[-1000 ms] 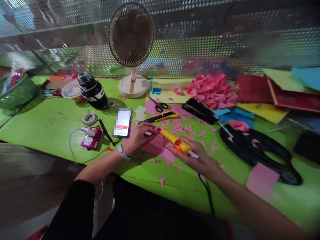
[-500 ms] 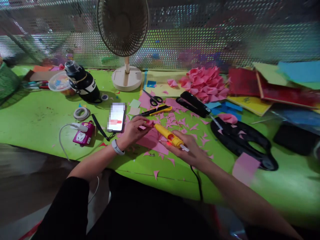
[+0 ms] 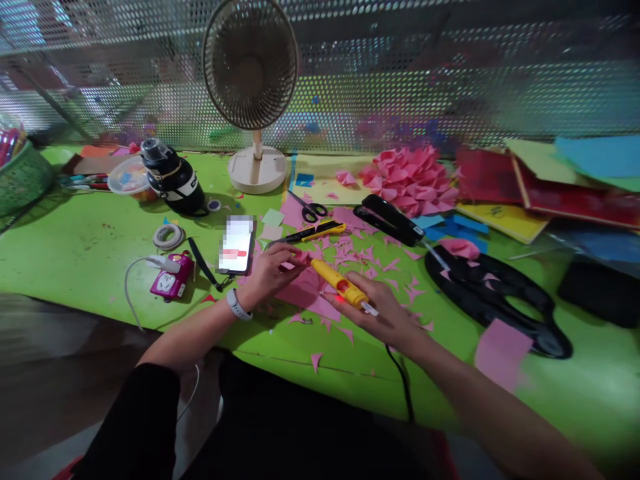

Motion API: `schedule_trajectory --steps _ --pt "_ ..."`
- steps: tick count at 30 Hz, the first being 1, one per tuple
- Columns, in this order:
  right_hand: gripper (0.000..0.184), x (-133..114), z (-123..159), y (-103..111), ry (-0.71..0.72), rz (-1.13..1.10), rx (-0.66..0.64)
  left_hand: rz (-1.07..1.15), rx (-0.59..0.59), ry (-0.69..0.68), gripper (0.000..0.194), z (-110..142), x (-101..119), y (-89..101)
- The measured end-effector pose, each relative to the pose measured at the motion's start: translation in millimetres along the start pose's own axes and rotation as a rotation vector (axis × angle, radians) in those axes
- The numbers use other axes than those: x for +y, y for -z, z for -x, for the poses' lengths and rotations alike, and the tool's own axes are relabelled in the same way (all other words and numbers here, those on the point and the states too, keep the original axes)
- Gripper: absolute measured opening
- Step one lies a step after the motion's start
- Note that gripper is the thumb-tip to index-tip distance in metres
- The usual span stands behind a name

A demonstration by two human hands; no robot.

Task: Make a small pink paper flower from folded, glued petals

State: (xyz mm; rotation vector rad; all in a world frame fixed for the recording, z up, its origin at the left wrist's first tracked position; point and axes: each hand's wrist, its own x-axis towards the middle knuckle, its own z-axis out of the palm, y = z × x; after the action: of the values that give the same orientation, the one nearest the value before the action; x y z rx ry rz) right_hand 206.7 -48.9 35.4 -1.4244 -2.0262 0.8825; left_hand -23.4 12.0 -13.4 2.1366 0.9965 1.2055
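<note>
My right hand [image 3: 380, 310] is closed around a yellow corded glue tool [image 3: 337, 283], whose tip points left toward a small pink paper piece [image 3: 299, 256]. My left hand [image 3: 273, 269] pinches that pink piece over a larger pink sheet [image 3: 307, 297] lying on the green table [image 3: 90, 247]. The tool's black cord [image 3: 400, 380] drops off the table's front edge. Pink triangular offcuts [image 3: 370, 257] are scattered around both hands.
A phone [image 3: 236, 245] lies left of my left hand, with a pink charger [image 3: 169, 281] and tape roll [image 3: 167, 235] further left. Yellow cutter [image 3: 317, 232], scissors [image 3: 309, 208], black stapler [image 3: 387, 219], a heap of pink folded papers [image 3: 410, 177], fan [image 3: 251, 80], black bottle [image 3: 173, 177] and coloured sheets [image 3: 560, 180] stand behind.
The view swung left and then partly back. Both hands keep the same hold on the pink piece and the yellow tool, with no clear shift relative to the paper.
</note>
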Motion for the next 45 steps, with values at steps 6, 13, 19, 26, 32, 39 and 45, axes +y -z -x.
schedule_trajectory --steps 6,13,19,26,32,39,45 --pt "0.031 3.1 0.5 -0.8 -0.023 -0.029 -0.023 0.006 -0.019 0.007 0.018 0.3 2.1 0.8" --pt "0.035 0.2 1.1 -0.3 -0.03 -0.04 -0.028 -0.006 -0.013 -0.017 0.021 -0.4 1.9 0.8" --pt "0.04 -0.6 0.5 -0.2 0.01 -0.009 -0.017 0.004 0.007 -0.005 0.017 0.9 -2.5 -0.6" --pt "0.046 -1.1 -0.2 1.5 0.016 0.015 -0.003 0.011 -0.021 -0.01 0.015 1.4 -2.3 0.3" --pt "0.045 -2.0 0.1 2.0 0.022 0.018 -0.012 0.041 0.003 -0.014 0.016 1.3 -4.6 -2.5" --pt "0.044 -5.4 -0.4 3.5 0.008 0.002 -0.039 0.02 0.003 -0.028 0.016 1.5 -4.7 -2.2" --pt "0.047 -3.6 -0.9 1.1 -0.003 -0.01 -0.037 0.014 0.0 -0.018 0.016 0.8 -5.1 -2.0"
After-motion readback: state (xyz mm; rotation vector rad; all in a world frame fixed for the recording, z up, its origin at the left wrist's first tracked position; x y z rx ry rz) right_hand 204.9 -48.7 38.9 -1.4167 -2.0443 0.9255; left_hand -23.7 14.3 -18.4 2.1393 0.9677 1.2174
